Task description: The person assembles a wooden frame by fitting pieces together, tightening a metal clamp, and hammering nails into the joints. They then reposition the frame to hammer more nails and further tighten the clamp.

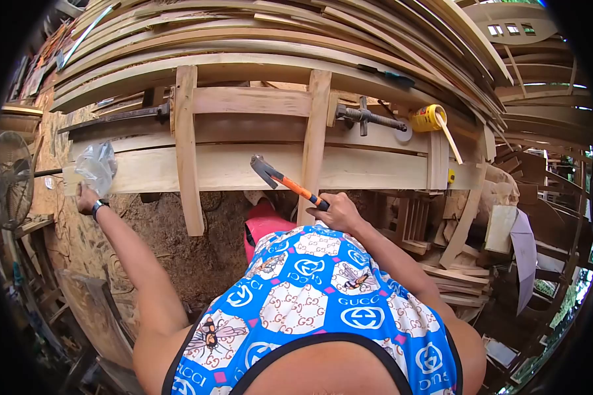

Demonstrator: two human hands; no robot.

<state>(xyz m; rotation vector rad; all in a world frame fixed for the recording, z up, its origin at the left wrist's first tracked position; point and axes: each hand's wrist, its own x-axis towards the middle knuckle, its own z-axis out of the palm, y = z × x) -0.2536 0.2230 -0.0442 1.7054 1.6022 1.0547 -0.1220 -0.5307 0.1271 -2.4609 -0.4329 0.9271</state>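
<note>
My right hand (339,212) is wrapped around the black grip of a claw hammer (288,184) with an orange handle. The hammer's dark metal head points up and left, over a long pale plank (244,168). At the plank's left end, my left hand (87,197) is closed beside the lower edge of a clear plastic bag (97,168); what its fingers hold is hidden. A wooden frame of two upright pieces (186,151) and a crosspiece (252,101) lies across the plank, between the parts of a bar clamp (364,116).
Long boards (244,46) are stacked behind the bench. A yellow tub (427,118) with a stick in it stands at the right. A yellow tape measure (451,176) sits by the plank's right end. A fan (12,178) stands at the far left; wood pieces (454,280) are piled at right.
</note>
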